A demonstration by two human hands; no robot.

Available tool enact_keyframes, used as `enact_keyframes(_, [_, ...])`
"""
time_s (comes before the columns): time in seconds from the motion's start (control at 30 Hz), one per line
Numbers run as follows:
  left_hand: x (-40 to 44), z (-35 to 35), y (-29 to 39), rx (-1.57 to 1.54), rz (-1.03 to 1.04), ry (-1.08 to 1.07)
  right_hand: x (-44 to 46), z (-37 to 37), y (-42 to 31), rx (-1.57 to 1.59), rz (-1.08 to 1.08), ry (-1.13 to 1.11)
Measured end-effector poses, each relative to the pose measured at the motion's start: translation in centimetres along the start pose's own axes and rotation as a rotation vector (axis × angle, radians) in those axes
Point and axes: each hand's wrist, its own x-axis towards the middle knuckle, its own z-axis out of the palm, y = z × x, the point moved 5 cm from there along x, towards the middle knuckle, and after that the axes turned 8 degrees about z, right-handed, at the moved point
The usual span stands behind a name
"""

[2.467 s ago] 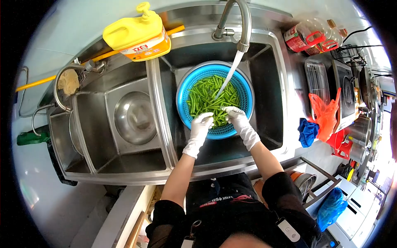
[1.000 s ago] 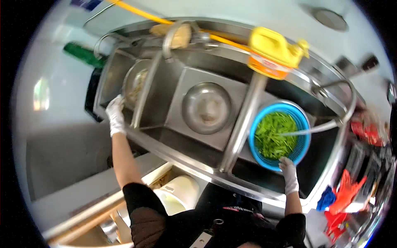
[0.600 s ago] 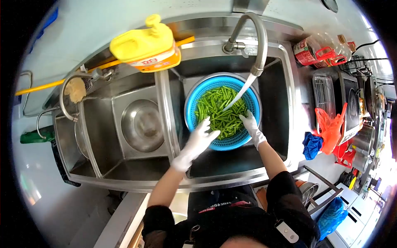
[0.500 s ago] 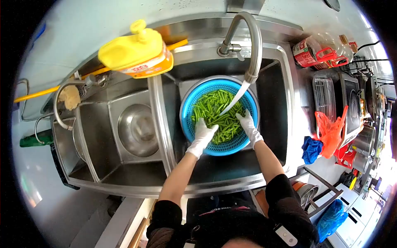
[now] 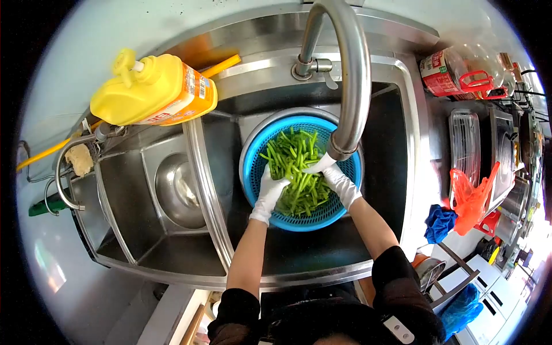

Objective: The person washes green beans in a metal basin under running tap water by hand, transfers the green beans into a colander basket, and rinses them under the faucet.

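Note:
Cut green vegetable pieces, long and thin like beans or stems, are heaped in a blue colander. The colander sits within a round metal bowl in the sink. My left hand, in a white glove, closes on the heap from the left with its fingertips among the pieces. On the right side, my white-gloved right hand grips the heap too, its fingers partly hidden by greens and water. A water stream falls from the curved faucet between my hands onto the pieces.
A yellow pump bottle stands at the back left, over the divider. Left of it is another sink basin. Plastic bottles, a wire rack, a red plastic bag and a blue cloth lie to the right.
Both hands have gathered the green pieces into a higher heap between them. The view has shifted closer, so the faucet and yellow bottle look larger.

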Motion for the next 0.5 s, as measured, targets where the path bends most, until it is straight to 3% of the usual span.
enact_keyframes(0.07, [-1.6, 1.2, 4.1, -0.089, -0.064, 0.056, 0.1, -0.6, -0.1, 0.074, -0.038, -0.049])
enact_keyframes(0.13, [-2.3, 0.3, 3.8, -0.080, -0.005, 0.070, -1.3, -1.5, -0.6, 0.096, -0.011, -0.013])
enact_keyframes(0.2, [-2.5, -0.6, 2.9, -0.077, -0.104, 0.115, -2.1, -3.0, -1.0, 0.038, -0.003, 0.300])
enact_keyframes(0.27, [-1.4, -1.7, 0.7, 0.111, -0.111, 0.200, -0.4, -5.5, -0.3, -0.634, -0.209, 0.559])
enact_keyframes(0.3, [-0.3, -2.2, 0.0, 0.463, -0.090, 0.180, 1.3, -6.9, 1.0, -0.739, -0.216, 0.581])
enact_keyframes(0.4, [3.6, -0.8, 1.3, 0.155, -0.123, 0.080, 3.0, -4.4, 0.0, -0.949, -0.225, 0.594])
enact_keyframes(0.43, [5.4, -1.3, -1.0, 0.158, -0.056, 0.021, 5.0, -4.6, 1.0, -0.946, -0.225, 0.566])
enact_keyframes(0.5, [8.4, -1.5, -6.5, 0.180, -0.147, -0.021, 6.9, -3.6, 0.9, -0.838, -0.258, 0.333])
